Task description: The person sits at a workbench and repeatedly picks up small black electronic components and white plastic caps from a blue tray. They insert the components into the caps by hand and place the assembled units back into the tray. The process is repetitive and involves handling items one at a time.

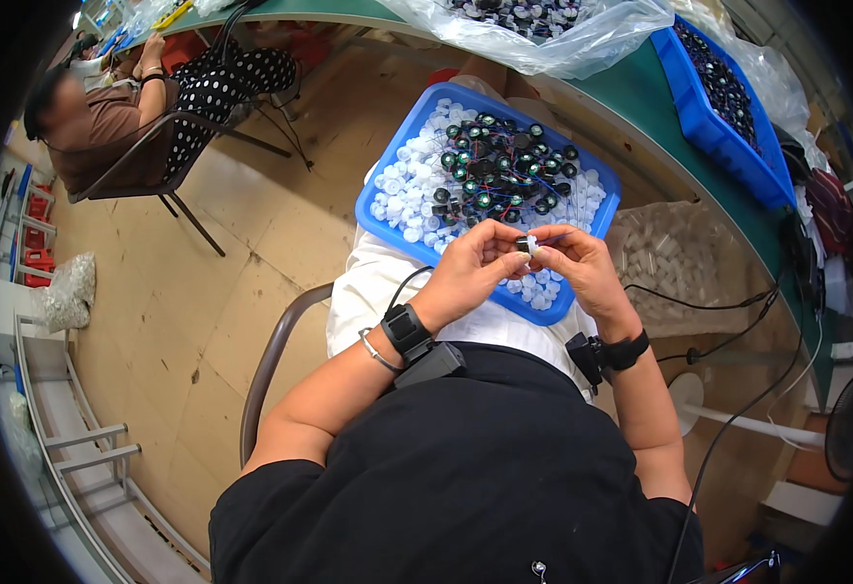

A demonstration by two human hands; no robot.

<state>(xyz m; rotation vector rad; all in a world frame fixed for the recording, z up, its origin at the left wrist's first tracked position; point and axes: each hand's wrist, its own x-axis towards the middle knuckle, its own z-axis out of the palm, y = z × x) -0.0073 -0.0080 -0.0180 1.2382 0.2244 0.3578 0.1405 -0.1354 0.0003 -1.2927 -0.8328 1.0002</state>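
Over a blue tray on my lap, my two hands meet fingertip to fingertip. My left hand is closed in a pinch on a small black round part. Against it sits a white plastic cap, pinched by my right hand. Thin dark blue wires come out by the right fingers. Whether the cap is fully seated on the part cannot be made out. Many loose white caps fill the tray, with a heap of black wired parts on top of them.
A green table curves along the far and right side. It bears a blue bin of dark parts and a clear plastic bag. A bag of white pieces lies right of the tray. Black cables hang at right. Another person sits at far left.
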